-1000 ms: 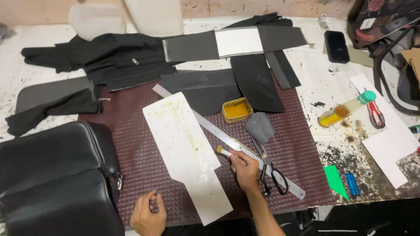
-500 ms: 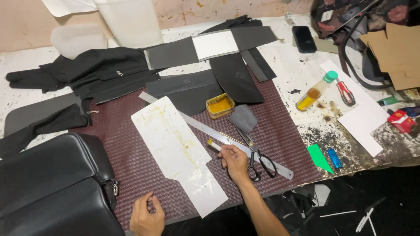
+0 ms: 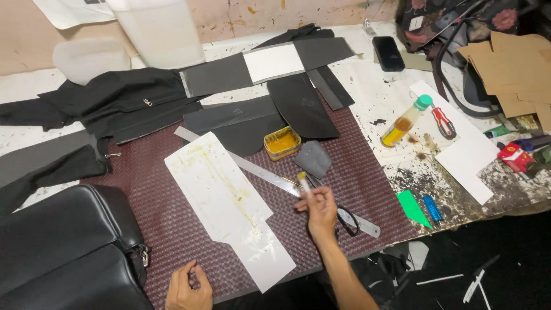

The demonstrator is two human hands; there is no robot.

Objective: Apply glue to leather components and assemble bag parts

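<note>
Glue brush (image 3: 302, 181) pinched upright in right hand (image 3: 319, 209), raised above steel ruler (image 3: 275, 179). Left hand (image 3: 187, 282) loosely curled, empty, beside glue-smeared white panel (image 3: 227, 204). Glue tin (image 3: 282, 142) beyond; black pieces unglued.

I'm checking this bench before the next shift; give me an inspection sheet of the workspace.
Surface: maroon woven mat on a stained, paint-spattered table.
Job's things: right hand holds a small glue brush raised above the mat; glue-smeared white pattern card; open tin of yellow glue; steel ruler.
Clutter: black leather pieces, black bag, phone, bottle of amber liquid, red-handled tool, blue lighter, scissors, cardboard.
Hands: left hand loosely curled at the mat's near edge; whether it holds anything cannot be told.
Cables: nothing seen.
Surroundings: white plastic container against the wall; scraps on the dark floor.
</note>
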